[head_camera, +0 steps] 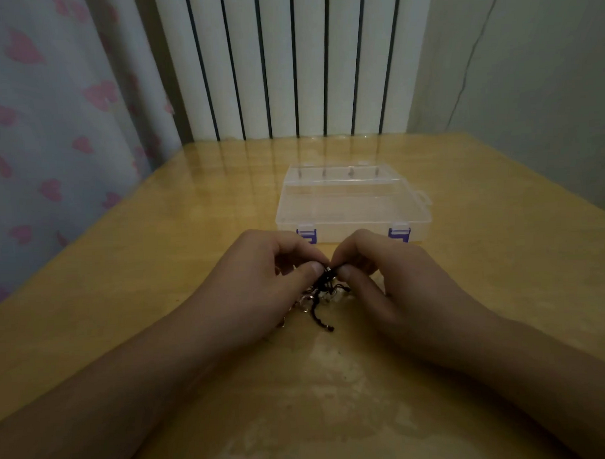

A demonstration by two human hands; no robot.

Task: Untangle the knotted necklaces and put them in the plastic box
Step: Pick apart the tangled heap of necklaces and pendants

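A white radiator (288, 61) and a curtain with pink hearts (50, 118) stand behind a glossy yellow desk (158, 251). On the desk, near the middle, both hands meet over a knot of necklaces (322, 290) — dark cords and pale shiny pieces lying on the surface. The left hand (261, 282) and the right hand (385, 278) each pinch the tangle between thumb and curled fingers. Just beyond them sits the clear plastic box (353, 207) with purple clasps — lid closed.
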